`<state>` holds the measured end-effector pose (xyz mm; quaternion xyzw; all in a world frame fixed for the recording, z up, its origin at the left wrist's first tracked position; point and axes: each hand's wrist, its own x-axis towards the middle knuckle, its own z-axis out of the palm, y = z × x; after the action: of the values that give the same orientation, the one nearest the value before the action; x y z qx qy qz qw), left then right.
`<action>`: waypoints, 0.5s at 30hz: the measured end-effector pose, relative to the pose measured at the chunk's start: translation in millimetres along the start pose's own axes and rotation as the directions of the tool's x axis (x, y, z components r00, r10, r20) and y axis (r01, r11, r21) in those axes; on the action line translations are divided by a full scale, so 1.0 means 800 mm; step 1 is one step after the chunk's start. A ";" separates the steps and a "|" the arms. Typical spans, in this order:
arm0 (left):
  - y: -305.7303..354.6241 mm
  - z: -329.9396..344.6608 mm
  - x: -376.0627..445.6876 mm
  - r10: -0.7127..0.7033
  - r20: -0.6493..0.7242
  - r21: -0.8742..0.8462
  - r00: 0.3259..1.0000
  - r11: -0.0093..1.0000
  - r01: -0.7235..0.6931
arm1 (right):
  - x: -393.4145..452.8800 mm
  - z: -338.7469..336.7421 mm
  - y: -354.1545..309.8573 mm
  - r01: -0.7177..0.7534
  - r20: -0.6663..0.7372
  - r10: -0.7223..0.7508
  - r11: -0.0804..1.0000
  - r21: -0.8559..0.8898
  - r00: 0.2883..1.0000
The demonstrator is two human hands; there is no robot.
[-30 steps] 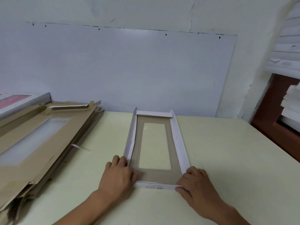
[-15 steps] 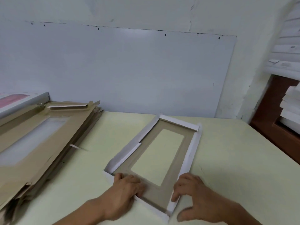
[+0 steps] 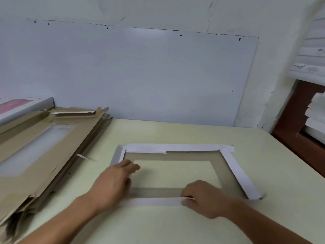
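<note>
On a pale table [image 3: 263, 164], left hand [image 3: 112, 184] presses cardboard frame [image 3: 226, 171], right hand [image 3: 202, 198] pinches its flap [image 3: 154, 201].

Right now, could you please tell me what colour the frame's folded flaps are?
White flaps, clearest in head view.

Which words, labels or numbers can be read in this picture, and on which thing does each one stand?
No text here can be read.
cardboard frame: no print shows on its white flaps or brown board.
white stack at the right: small dark marks, too blurred to read.
pink sheet at the far left: any print is too blurred to read.
</note>
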<state>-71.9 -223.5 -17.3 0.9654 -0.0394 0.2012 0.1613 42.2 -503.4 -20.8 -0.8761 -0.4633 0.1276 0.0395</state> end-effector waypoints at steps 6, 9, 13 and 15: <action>0.078 0.064 -0.012 0.029 0.154 -0.189 0.988 0.982 0.001 | 0.090 0.011 -0.064 -0.197 0.000 0.213 0.905 0.377 0.977; 0.079 0.074 -0.012 -0.029 0.137 -0.178 0.990 0.983 0.053 | 0.124 0.010 -0.063 -0.336 0.096 0.387 0.621 0.708 0.917; 0.090 0.080 -0.023 0.101 0.068 -0.281 0.993 0.956 -0.078 | 0.139 0.005 -0.051 -0.263 0.192 0.539 0.058 0.963 0.820; 0.097 0.069 -0.023 0.305 0.121 -0.280 0.945 0.924 -0.262 | 0.142 0.006 -0.043 -0.223 0.162 0.542 0.047 0.974 0.825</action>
<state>-78.6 -314.5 -49.9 0.9330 -0.2179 0.1364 0.2518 74.4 -390.5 -40.3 -0.7395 -0.0092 0.2862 0.6092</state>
